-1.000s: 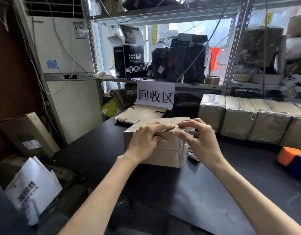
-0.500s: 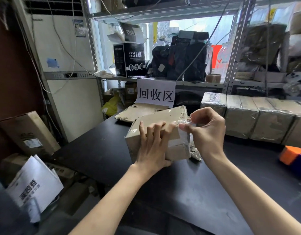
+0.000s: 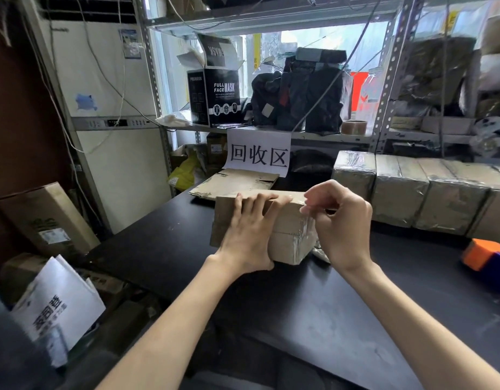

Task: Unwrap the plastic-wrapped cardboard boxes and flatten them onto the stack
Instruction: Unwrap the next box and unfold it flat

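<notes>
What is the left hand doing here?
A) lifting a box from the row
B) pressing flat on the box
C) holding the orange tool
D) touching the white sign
B: the left hand lies straight-fingered against the box; the right hand pinches its plastic wrap.

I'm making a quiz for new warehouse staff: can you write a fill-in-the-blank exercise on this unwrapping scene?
The left hand lies flat on the box, while the right hand pinches the plastic wrap at its upper ____ corner.
The flattened cardboard lies behind the box, under a ____ sign.
The wrapped boxes wait in a row on the ____ table.
Missing words: right; white; black.
</notes>
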The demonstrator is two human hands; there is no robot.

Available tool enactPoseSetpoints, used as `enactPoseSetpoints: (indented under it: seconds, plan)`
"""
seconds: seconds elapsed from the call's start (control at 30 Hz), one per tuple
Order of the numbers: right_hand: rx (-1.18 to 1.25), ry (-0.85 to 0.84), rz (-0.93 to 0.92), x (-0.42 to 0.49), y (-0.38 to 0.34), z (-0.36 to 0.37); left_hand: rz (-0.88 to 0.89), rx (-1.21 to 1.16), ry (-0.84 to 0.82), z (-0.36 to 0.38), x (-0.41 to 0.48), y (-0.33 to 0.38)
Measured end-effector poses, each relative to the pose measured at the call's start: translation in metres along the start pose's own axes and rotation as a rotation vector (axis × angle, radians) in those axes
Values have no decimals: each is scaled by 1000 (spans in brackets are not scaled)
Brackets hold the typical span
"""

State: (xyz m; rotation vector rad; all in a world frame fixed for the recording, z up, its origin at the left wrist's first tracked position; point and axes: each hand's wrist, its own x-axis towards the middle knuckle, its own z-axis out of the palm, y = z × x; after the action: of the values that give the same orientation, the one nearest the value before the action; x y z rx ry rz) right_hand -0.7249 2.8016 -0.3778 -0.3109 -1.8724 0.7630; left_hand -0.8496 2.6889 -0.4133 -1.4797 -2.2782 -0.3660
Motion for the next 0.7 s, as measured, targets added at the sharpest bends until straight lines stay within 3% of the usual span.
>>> enactPoseSetpoints:
  seconds: [0.17,0.27,0.7]
  plan:
    - [72,-47,23,5,-1,-9,-23,-98,14,-6,2,-8]
    - [86,-114,-33,-1,-4,-11,-122,-189,36,-18,8,-12]
    - [-128,-156,-208,-4,14,-7,-105,-266,49,-17,-3,-12]
